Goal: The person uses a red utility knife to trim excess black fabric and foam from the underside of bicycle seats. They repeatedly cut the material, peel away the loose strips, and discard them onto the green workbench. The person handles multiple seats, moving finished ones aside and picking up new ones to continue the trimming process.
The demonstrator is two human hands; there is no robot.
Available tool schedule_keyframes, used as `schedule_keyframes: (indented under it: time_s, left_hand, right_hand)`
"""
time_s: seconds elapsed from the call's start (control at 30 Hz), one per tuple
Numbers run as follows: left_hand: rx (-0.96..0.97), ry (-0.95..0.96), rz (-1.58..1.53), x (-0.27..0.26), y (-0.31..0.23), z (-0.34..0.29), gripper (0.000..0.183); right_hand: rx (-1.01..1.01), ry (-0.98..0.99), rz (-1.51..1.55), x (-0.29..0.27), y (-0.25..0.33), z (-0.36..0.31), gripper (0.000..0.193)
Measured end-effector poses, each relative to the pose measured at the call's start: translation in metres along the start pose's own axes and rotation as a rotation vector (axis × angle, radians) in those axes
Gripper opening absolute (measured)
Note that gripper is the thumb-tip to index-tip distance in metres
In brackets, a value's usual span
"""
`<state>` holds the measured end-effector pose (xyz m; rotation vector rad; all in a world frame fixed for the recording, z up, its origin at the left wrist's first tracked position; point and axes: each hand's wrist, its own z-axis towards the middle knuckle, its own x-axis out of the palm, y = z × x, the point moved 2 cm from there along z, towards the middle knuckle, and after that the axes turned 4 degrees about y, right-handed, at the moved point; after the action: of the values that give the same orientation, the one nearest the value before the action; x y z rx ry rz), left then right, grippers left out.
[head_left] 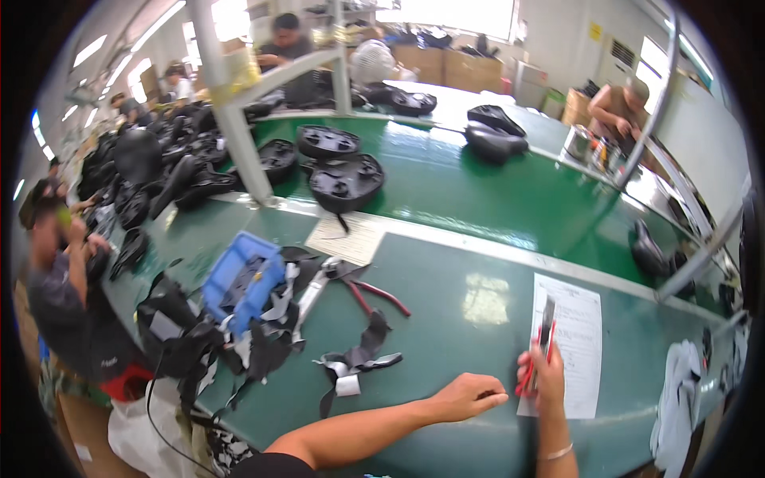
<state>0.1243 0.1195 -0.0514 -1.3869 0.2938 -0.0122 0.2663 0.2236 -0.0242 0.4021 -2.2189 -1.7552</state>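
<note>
My right hand [543, 376] is closed around a red-handled hand tool [547, 325] with a slim grey metal end pointing up and away; its exact kind is unclear. Under that hand lies a printed white sheet [580, 342] on the green table. To its left, my left hand [464, 398] hovers low over the table with curled fingers; whatever may be inside them is hidden. Farther left lie black fabric scraps [360, 357] with white pieces. Red-handled pliers [374, 293] rest beyond these, beside a blue plastic bin [243, 280] holding dark pieces.
A green conveyor [430, 179] runs behind the table, carrying black bicycle saddles [347, 179]. White metal posts [231, 119] stand along it. More saddles are heaped at the left [159, 167]. Co-workers are at the left [72, 303], back and right [617, 111]. Grey cloth [677, 398] hangs at the right edge.
</note>
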Motion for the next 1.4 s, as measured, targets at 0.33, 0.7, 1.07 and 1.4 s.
schedule_keyframes:
  time_s: [0.33,0.7,1.07,1.4]
  left_hand:
    - [-0.269,-0.054,-0.6,-0.017,-0.005,0.006,0.033]
    - [-0.428,-0.326,-1.523,0.022,0.061,0.017,0.027]
    - [-0.257,-0.567,-1.459,0.066,0.095,0.044,0.021]
    - [-0.04,-0.583,-0.995,-0.04,0.019,0.017,0.033]
  right_hand:
    - [-0.35,0.15,0.288,0.049,0.056,0.322,0.032]
    - [-0.201,0.314,0.455,0.11,0.047,0.641,0.045]
    - [-0.471,-0.016,0.482,0.13,0.025,0.52,0.039]
    - [-0.488,0.173,-0.063,0.08,0.122,0.151,0.032]
